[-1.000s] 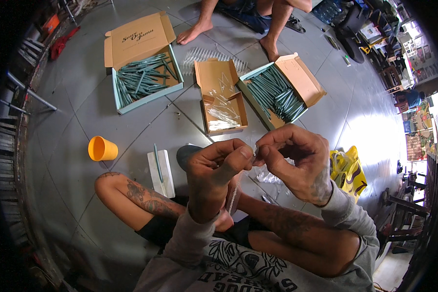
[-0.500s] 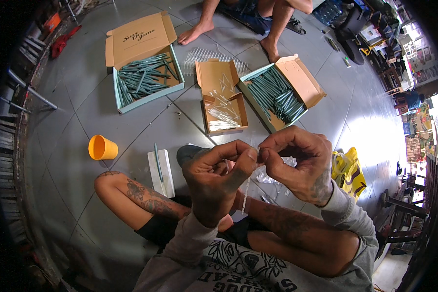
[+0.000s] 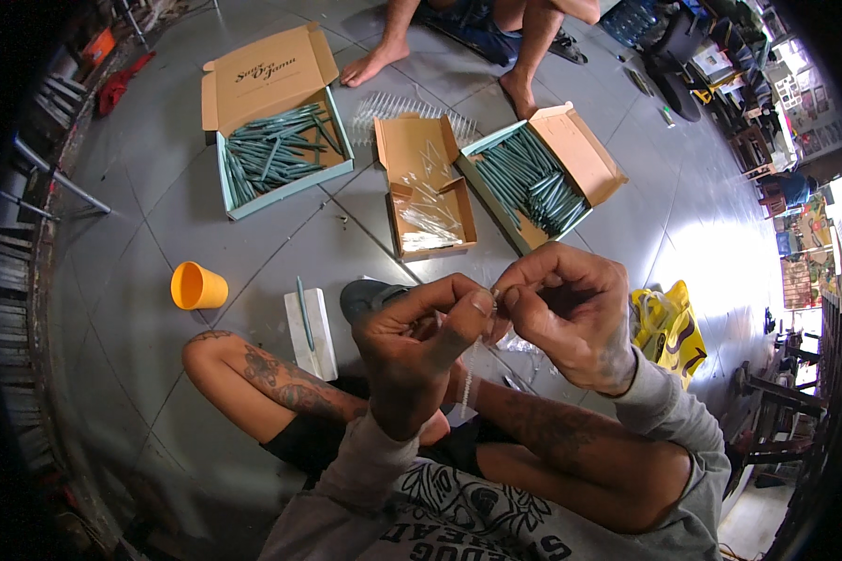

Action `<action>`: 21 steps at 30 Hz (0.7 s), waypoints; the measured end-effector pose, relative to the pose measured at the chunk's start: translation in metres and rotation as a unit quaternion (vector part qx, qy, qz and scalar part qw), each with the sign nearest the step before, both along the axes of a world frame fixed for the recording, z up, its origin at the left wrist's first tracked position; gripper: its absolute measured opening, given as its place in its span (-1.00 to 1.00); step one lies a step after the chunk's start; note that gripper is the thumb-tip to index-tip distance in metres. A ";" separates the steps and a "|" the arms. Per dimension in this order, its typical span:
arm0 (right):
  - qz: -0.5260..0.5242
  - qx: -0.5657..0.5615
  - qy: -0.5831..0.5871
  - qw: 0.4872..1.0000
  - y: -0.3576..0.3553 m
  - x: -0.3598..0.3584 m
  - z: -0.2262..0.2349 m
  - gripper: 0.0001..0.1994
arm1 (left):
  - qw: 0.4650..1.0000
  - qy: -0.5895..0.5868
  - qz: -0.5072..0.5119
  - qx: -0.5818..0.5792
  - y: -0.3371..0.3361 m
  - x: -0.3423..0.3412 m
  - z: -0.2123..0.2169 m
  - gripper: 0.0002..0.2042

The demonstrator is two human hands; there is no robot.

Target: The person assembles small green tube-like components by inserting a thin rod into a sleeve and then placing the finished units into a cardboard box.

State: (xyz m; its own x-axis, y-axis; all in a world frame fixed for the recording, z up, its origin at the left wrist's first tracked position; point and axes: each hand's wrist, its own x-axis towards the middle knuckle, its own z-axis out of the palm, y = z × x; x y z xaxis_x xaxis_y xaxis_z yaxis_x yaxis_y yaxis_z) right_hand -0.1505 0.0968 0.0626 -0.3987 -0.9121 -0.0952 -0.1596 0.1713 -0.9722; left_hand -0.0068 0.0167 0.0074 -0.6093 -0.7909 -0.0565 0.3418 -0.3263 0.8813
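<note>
My left hand [image 3: 412, 341] and my right hand [image 3: 571, 313] meet in front of me, thumb and forefinger of each pinched together. A thin pale strip [image 3: 469, 379] with a beaded look hangs down from the left fingertips. What the right fingertips pinch at the strip's upper end is too small to make out. Beyond my hands, a small cardboard box [image 3: 471, 229] holds clear slender pieces. To my left, a dark green pointed stick [image 3: 305, 313] lies lengthwise on a white block [image 3: 322, 337].
Two open boxes, one at the left [image 3: 285, 198] and one at the right [image 3: 508, 227], hold many green sticks. Clear spiky pieces [image 3: 370, 112] lie behind. A yellow cup [image 3: 199, 286] stands left; a yellow bag [image 3: 675, 327] lies right. Another person's bare foot [image 3: 376, 65] is opposite.
My right hand has shifted slightly left, and the fingertips of both hands have dropped a little. The pale strip still hangs between them. The boxes and block stay put.
</note>
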 end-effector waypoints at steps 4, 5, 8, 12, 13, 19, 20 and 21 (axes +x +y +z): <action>0.006 0.006 -0.086 0.996 0.000 -0.001 -0.003 -0.91 | 0.998 0.050 -0.012 0.035 -0.004 -0.002 -0.006 -0.85; 0.013 0.005 -0.095 0.995 0.000 -0.002 -0.003 -0.90 | 0.997 0.067 -0.015 0.046 -0.004 -0.003 -0.006 -0.84; 0.026 -0.006 -0.106 0.994 0.000 -0.002 -0.004 -0.89 | 0.996 0.047 -0.001 0.079 -0.002 -0.004 -0.004 -0.84; 0.015 0.012 -0.098 0.995 0.000 -0.002 -0.004 -0.88 | 0.997 0.027 -0.007 0.066 -0.004 -0.002 -0.006 -0.85; 0.013 0.013 -0.101 0.995 0.000 -0.001 -0.003 -0.88 | 0.998 0.020 -0.003 0.063 -0.004 -0.001 -0.006 -0.85; 0.020 0.021 -0.051 0.998 0.001 -0.003 -0.001 -0.89 | 0.998 0.030 0.059 0.009 0.002 -0.008 -0.006 -0.83; 0.024 0.023 -0.042 0.999 0.000 -0.003 0.000 -0.89 | 0.997 0.034 0.072 -0.006 0.003 -0.008 -0.006 -0.83; 0.022 0.016 -0.048 0.998 0.000 -0.002 0.000 -0.89 | 0.998 0.022 0.063 -0.016 0.002 -0.007 -0.006 -0.83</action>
